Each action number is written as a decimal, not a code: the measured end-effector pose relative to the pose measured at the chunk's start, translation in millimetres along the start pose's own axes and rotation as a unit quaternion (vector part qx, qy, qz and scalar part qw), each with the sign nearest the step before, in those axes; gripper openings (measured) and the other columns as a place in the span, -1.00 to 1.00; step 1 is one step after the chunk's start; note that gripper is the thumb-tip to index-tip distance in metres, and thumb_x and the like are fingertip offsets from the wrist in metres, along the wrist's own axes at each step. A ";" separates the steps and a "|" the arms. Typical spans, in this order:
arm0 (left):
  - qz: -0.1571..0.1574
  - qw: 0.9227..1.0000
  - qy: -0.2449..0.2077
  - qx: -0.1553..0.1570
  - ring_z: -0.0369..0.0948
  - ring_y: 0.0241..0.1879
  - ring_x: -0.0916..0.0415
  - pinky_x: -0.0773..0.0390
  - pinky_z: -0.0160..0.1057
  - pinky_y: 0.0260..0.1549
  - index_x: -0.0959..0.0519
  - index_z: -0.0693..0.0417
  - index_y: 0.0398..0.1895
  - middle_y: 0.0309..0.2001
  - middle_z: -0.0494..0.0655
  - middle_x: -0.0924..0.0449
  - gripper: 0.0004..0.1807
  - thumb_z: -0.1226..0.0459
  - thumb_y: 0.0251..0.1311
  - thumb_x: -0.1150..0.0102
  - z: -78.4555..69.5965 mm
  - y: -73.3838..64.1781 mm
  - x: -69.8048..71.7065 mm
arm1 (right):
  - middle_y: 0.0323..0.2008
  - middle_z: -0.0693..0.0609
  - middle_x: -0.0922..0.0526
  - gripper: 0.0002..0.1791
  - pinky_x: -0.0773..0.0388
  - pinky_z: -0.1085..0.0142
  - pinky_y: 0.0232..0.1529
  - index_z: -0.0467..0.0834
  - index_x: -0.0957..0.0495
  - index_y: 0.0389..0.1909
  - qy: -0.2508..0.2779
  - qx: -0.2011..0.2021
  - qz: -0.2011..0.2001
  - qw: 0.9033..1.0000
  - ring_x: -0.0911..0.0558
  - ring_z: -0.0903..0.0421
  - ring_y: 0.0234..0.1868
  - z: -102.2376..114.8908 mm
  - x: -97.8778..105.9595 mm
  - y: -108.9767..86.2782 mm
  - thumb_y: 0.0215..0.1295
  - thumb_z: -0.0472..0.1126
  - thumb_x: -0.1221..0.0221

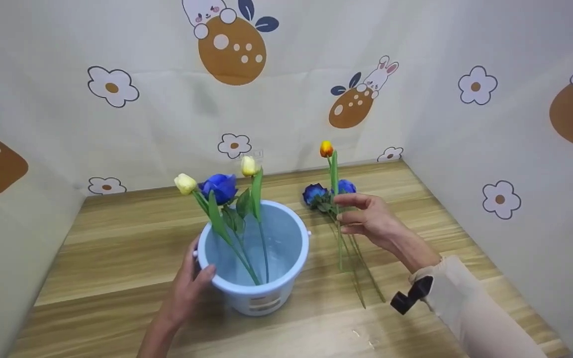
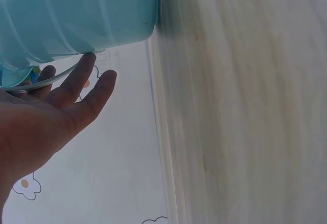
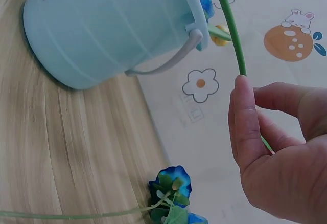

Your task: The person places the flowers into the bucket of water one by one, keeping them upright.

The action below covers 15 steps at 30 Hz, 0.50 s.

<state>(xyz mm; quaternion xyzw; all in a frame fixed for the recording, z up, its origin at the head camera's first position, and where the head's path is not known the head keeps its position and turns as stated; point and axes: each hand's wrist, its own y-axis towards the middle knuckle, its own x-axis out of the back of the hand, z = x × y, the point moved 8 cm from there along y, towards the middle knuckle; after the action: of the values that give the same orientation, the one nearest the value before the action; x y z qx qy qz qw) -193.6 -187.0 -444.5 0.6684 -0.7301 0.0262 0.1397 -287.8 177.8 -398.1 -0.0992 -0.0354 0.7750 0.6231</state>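
Note:
My left hand (image 1: pixel 187 286) holds the light-blue bucket (image 1: pixel 289 243) at its left side, thumb at the rim and fingers along the outside. Two pale yellow tulips (image 1: pixel 185 184) and a blue rose (image 1: pixel 220 189) lean inside it toward the far left. To the right of the bucket, my right hand (image 1: pixel 373 219) pinches the green stem (image 3: pixel 232 29) of an orange-yellow tulip (image 1: pixel 326 149) between thumb and fingers. This tulip stands upright, its bloom above the hand. Behind its stem, blue flowers (image 1: pixel 315 195) lie on the table, partly covered by the hand.
The wood-grain table (image 1: pixel 117 258) is enclosed by pale patterned cloth (image 1: pixel 157 124) at the back and both sides. A grey handle (image 3: pixel 168 65) hangs along the bucket's side. Long stems (image 1: pixel 373 283) of the lying flowers point toward the front.

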 end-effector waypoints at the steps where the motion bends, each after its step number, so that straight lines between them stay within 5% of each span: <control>1: 0.002 1.000 -0.002 0.001 0.26 0.62 -0.07 -0.21 0.22 0.52 0.06 -0.04 0.74 0.68 0.25 0.01 -0.19 0.18 0.52 0.01 -0.3 0.5 -0.1 | 0.06 -0.07 -0.55 -0.51 -0.76 0.40 -0.32 -0.27 -0.64 0.21 0.006 0.000 -0.001 1.000 -0.66 0.17 -0.33 0.6 -0.9 -0.3 0.26 -0.58 -0.25; 10: 0.005 1.000 -0.002 0.011 0.24 0.64 -0.04 -0.17 0.20 0.55 0.07 -0.07 0.74 0.69 0.21 0.03 -0.20 0.14 0.54 0.00 1.6 2.3 0.2 | -0.05 -0.09 -0.60 -0.52 -0.77 0.38 -0.32 -0.25 -0.66 0.18 0.036 0.006 -0.013 0.999 -0.70 0.13 -0.37 5.2 -20.2 -0.5 0.25 -0.59 -0.26; 15: -0.002 1.000 0.006 -0.009 0.17 0.57 -0.16 -0.33 -0.25 0.44 0.03 0.02 0.72 0.65 0.24 -0.06 -0.21 0.21 0.52 0.00 -0.1 0.5 1.1 | 0.00 -0.07 -0.63 -0.49 -0.77 0.36 -0.30 -0.29 -0.60 0.25 0.059 0.009 -0.027 0.998 -0.73 0.12 -0.39 5.5 -29.8 -0.5 0.26 -0.57 -0.26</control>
<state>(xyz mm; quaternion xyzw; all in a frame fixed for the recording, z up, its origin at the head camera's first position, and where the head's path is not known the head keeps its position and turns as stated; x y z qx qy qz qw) -194.1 -188.0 -444.1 0.6686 -0.7280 0.0235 0.1498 -282.4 149.3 -389.4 -0.1381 0.0056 0.7511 0.6456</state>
